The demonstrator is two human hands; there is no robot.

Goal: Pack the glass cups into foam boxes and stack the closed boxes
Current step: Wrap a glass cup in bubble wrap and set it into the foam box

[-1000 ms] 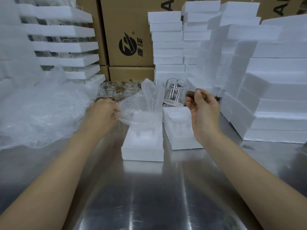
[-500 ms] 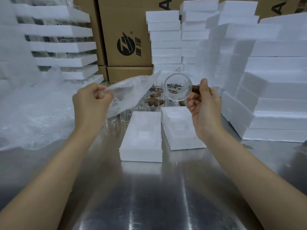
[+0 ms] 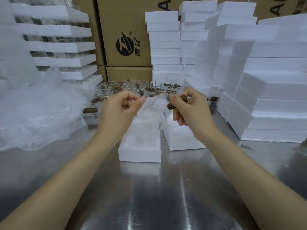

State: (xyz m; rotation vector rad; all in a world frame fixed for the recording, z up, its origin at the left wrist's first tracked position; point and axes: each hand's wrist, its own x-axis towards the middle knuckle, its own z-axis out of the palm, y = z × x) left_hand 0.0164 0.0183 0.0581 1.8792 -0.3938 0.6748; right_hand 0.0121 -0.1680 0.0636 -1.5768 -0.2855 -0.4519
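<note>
Glass cup [image 3: 151, 119]: We see it held in the air between the two hands, above the open foam box, with a sleeve of bubble wrap around it.
Handle [image 3: 177, 102]: A short brown stub sticks out of the wrap at the upper right.
Right hand [image 3: 189, 110]: Its fingers and thumb are curled around the brown handle, bearing the cup.
Left hand [image 3: 119, 108]: It pinches the edge of the bubble wrap sleeve [image 3: 154, 102] between thumb and fingertips.
Foam box [image 3: 140, 146]: It lies open as two white halves side by side, the second half [image 3: 182, 140] just to its right, both on the steel table [image 3: 149, 196].
Other cups [image 3: 132, 88]: We count many more clustered behind the hands, their brown handles showing.
Left of frame: a loose heap of bubble wrap [image 3: 33, 113].
Right and rear: tall stacks of foam boxes [image 3: 274, 97] and cardboard cartons [image 3: 126, 39].
</note>
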